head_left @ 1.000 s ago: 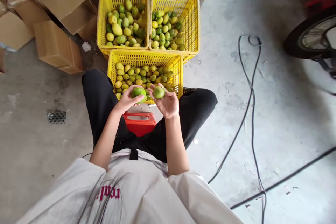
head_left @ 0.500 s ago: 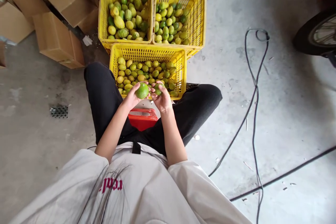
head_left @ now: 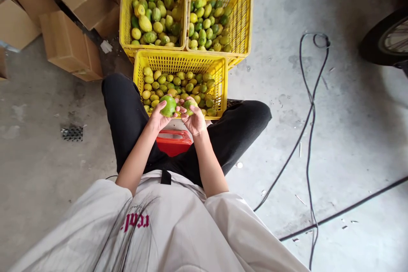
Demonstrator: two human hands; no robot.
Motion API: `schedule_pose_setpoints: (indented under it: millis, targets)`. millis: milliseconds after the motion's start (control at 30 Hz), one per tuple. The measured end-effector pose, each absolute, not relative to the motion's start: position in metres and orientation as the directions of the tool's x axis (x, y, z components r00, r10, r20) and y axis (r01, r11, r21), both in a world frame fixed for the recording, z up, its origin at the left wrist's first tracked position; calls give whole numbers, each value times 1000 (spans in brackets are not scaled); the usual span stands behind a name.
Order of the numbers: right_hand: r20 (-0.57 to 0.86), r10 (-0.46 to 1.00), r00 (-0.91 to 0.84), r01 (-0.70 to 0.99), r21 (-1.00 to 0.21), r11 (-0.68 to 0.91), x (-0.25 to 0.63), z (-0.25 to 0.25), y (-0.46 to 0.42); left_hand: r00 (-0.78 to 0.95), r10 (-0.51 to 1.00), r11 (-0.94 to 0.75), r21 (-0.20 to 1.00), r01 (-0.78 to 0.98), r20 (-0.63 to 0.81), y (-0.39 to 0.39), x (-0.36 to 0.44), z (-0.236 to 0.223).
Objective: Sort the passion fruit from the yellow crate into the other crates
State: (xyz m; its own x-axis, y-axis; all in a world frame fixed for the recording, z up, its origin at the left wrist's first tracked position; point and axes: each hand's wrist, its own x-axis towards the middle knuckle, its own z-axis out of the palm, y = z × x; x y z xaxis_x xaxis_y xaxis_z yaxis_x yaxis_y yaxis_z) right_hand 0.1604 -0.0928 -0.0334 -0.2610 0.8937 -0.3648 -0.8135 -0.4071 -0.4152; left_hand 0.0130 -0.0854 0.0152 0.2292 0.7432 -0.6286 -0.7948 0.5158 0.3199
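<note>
A green lemon (head_left: 168, 106) rests in my left hand (head_left: 157, 117), with the thumb along its side. My right hand (head_left: 196, 123) is closed around a smaller yellow-green lemon (head_left: 190, 106), partly covered by the fingers. Both hands are close together, fingertips nearly meeting, above the near edge of a yellow crate (head_left: 224, 80). Inside that crate lie many yellow and green lemons (head_left: 177, 80). Between my knees, below the hands, a red plastic stool (head_left: 172, 146) shows in part.
Behind the near crate stand a left yellow crate (head_left: 153, 46) and a right yellow crate (head_left: 244, 29), both part-filled with similar fruit. Cardboard boxes (head_left: 65, 46) are piled at upper left. A black cable (head_left: 308, 136) loops across the floor at right, near a wheel (head_left: 387, 40).
Both lemons have been turned in the hands. My left hand has shifted slightly left and up, and the fruit in my right hand now shows a yellower side.
</note>
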Motion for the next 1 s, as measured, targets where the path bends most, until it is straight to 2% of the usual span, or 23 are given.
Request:
schedule_pose_setpoints:
  millis: [200, 400, 567, 800, 1000]
  targets:
    - [-305, 927, -220, -864, -381, -330, 161, -29, -91, 239, 746, 490, 270, -829, -622, -85, 11, 13]
    - [-361, 907, -217, -907, -269, -324, 171, -15, -87, 177, 796, 391, 270, -880, -578, -84, 9, 18]
    - [-444, 873, -203, -888, -293, -355, 163, -22, -88, 193, 755, 434, 258, -863, -626, -85, 13, 20]
    - [-414, 891, -187, -856, -377, -354, 158, -27, -92, 218, 727, 477, 250, -843, -651, -87, 17, 14]
    - [-426, 888, -172, -892, -316, -325, 165, -18, -88, 220, 750, 467, 263, -844, -624, -86, 13, 14]
